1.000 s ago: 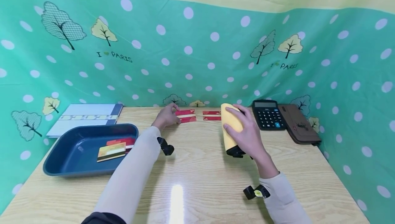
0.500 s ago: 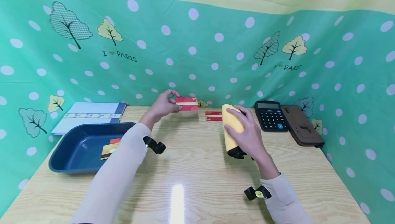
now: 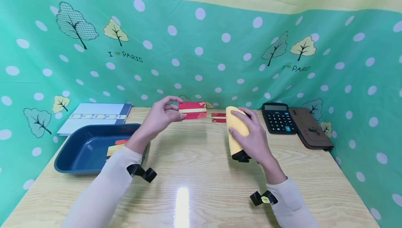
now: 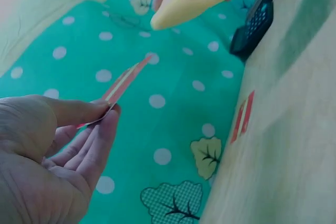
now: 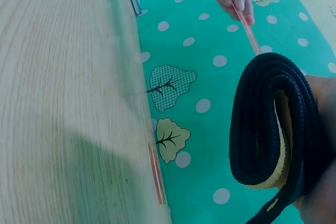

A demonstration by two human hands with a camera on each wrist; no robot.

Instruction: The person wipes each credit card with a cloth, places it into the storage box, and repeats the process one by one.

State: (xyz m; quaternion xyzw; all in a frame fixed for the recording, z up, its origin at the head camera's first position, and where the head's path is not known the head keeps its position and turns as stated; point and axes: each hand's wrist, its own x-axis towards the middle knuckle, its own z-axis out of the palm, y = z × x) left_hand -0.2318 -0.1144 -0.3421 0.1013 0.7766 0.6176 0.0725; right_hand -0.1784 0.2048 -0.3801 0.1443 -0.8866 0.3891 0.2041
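Observation:
My left hand (image 3: 159, 116) pinches a red card (image 3: 193, 110) with a cream stripe by its left end, thumb against fingers, lifted off the table. In the left wrist view that card (image 4: 123, 83) appears nearly edge-on. My right hand (image 3: 252, 135) grips a folded yellow cloth (image 3: 235, 130) with black edging, held above the table. The right wrist view shows the cloth's layered black edge (image 5: 262, 124) end-on. A second red striped card (image 3: 218, 117) lies on the table between the hands, its right end hidden behind the cloth in the head view.
At the left, a blue tray (image 3: 75, 163) contains a gold card (image 3: 112, 150) and a red card (image 3: 121, 141), partly behind my left arm. A white-and-blue folder (image 3: 94, 114) lies behind it. A black calculator (image 3: 278, 118) and a brown case (image 3: 311, 128) lie at the back right.
My left hand has picked the left red card up off the table and drawn it slightly nearer. The right hand keeps holding the cloth in about the same place.

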